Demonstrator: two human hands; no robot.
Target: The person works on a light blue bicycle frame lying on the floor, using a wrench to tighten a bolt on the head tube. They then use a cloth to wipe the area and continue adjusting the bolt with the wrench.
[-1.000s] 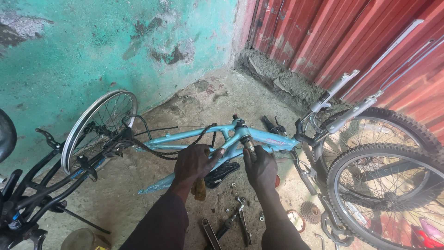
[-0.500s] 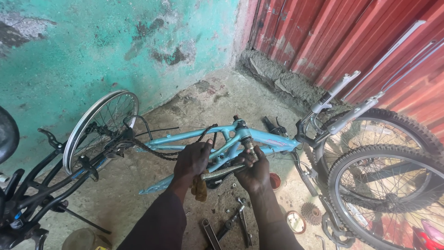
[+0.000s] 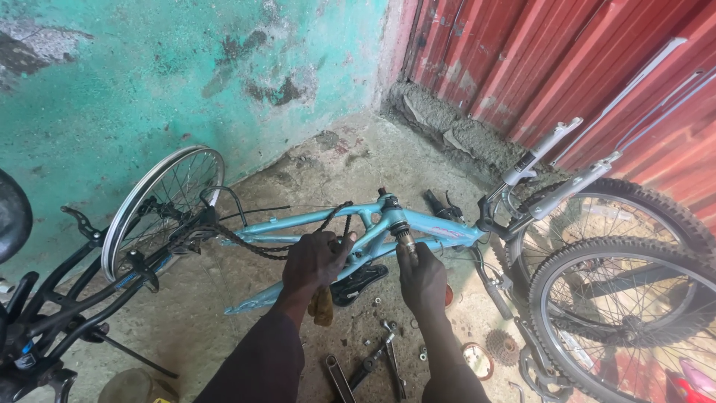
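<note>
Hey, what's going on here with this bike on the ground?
A person is working on an upside-down light blue bicycle frame on a concrete floor. The left hand grips the frame beside the loose black chain and holds a brownish rag. The right hand is at the metal bottom-bracket axle. Wrenches and a black saddle lie below.

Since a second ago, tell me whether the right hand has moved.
Yes. The right hand has shifted left along the blue bike frame, from beside the frame's joint to directly beneath the bottom bracket.
</note>
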